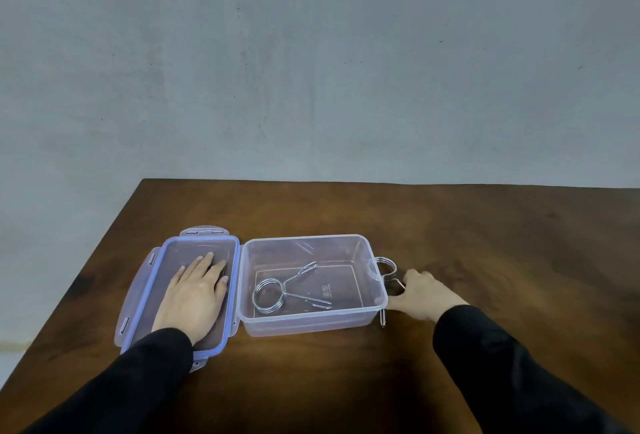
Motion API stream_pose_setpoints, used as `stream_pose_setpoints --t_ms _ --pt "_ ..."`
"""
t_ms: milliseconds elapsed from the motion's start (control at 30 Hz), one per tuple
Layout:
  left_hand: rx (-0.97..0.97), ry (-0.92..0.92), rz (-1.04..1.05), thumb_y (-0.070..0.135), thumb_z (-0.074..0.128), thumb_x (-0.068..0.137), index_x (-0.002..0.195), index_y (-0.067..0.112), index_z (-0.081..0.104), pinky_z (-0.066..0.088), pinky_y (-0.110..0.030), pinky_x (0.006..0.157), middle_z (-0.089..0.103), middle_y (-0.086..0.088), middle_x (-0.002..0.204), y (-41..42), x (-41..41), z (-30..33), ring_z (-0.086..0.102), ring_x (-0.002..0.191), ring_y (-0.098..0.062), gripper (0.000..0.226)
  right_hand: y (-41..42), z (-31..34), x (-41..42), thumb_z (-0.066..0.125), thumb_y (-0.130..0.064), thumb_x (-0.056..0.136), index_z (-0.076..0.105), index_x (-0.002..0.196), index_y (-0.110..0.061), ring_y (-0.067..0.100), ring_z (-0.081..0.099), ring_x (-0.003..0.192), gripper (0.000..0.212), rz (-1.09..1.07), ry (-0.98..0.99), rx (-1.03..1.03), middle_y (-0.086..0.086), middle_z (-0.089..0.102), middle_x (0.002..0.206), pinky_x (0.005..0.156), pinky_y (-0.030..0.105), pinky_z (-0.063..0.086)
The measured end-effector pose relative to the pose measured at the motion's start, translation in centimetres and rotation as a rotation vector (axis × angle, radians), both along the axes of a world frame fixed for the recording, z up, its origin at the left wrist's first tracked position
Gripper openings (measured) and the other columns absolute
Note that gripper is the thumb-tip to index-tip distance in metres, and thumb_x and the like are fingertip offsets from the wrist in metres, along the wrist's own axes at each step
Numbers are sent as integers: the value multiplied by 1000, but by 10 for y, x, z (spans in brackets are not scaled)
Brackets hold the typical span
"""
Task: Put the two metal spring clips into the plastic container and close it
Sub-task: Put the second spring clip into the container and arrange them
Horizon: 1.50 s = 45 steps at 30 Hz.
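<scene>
Clear plastic container (360,253) open on brown wooden table (450,243), rectangular w/ rounded corners, see-through walls, small printed mark on the floor. Inside, toward left: first spring clip (277,289), shiny steel wire, coiled ring w/ two long looped handles splayed to the right, lying flat. Lid (145,281) upside down just left of container, touching its side; translucent, blue seal round the rim, latch tabs sticking out. Left hand (197,295) flat on lid, palm down, fingers spread a bit, holding nothing. Second spring clip (386,269) outside, against container's right wall on table; same wire, coil at far end. Right hand (424,293) curled over its handles; actual grip hidden, cannot tell. Black sleeves on both arms.
</scene>
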State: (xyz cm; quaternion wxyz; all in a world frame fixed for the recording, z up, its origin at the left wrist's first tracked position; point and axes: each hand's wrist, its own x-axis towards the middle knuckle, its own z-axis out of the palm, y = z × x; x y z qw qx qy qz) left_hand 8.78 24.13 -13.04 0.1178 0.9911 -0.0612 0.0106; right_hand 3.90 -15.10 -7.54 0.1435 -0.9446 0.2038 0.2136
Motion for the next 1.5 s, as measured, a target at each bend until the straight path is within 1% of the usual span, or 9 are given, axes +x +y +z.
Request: stream_pose_setpoints --t_ms 100,267,367,667,867,1067,1200,1333,1500 --pt "7 4 11 39 24 103 149 24 37 13 -40 120 36 -1 157 0 -1 -1 29 145 -20 50 0 -3 2 68 -75 71 55 129 -13 24 61 103 86 -42 -27 -17 10 58 125 80 33 54" --pt "11 4 19 39 24 103 149 24 37 13 -39 120 35 -1 157 -1 -1 -1 29 145 -20 50 1 -7 3 67 -56 80 60 125 -13 31 56 113 63 -105 -130 -136 11 56 124 97 44 52" --pt "16 8 19 39 24 103 149 24 37 13 -39 120 35 -1 157 -1 -1 -1 29 145 -20 50 2 -9 -1 65 -59 81 60 123 -17 30 54 118 59 -70 -154 -266 7 57 124 100 47 44" --pt "12 -7 23 39 24 103 148 23 39 14 -40 120 37 -2 156 -1 -1 -3 30 144 -20 50 -9 -18 7 71 -36 85 61 108 -16 23 55 97 32 -103 -256 -120 3 59 105 86 40 56" --pt "12 -7 22 40 22 102 148 24 38 13 -39 120 36 -1 157 0 0 -3 28 145 -19 51 -19 4 16 71 -35 83 65 98 -20 26 59 91 23 -89 -410 -74 4 60 97 85 49 56" --pt "-4 -12 21 41 22 103 148 26 38 13 -38 121 35 0 157 -1 -1 -1 28 145 -18 50 0 77 42 76 -41 86 67 104 -22 20 57 102 28 176 -701 142 -2 59 101 87 36 48" --pt "-24 -13 18 40 24 103 147 25 39 14 -39 121 36 0 157 -1 -1 -1 28 145 -17 49 50 113 43 74 -47 87 67 103 -25 7 55 97 28 495 -655 240 -9 59 101 80 20 41" --pt "-26 -24 15 40 23 103 148 25 39 13 -39 121 36 0 157 -1 -1 -1 28 145 -17 50 100 97 43 68 -57 88 67 113 -26 15 51 100 40 800 -509 142 -7 57 107 90 38 45" --pt "-30 -31 7 41 24 102 147 25 40 13 -39 121 36 -1 157 0 0 -2 28 145 -18 50 135 57 41 64 -56 92 64 126 -22 19 50 108 49 971 -374 -33 -1 58 119 98 42 41"
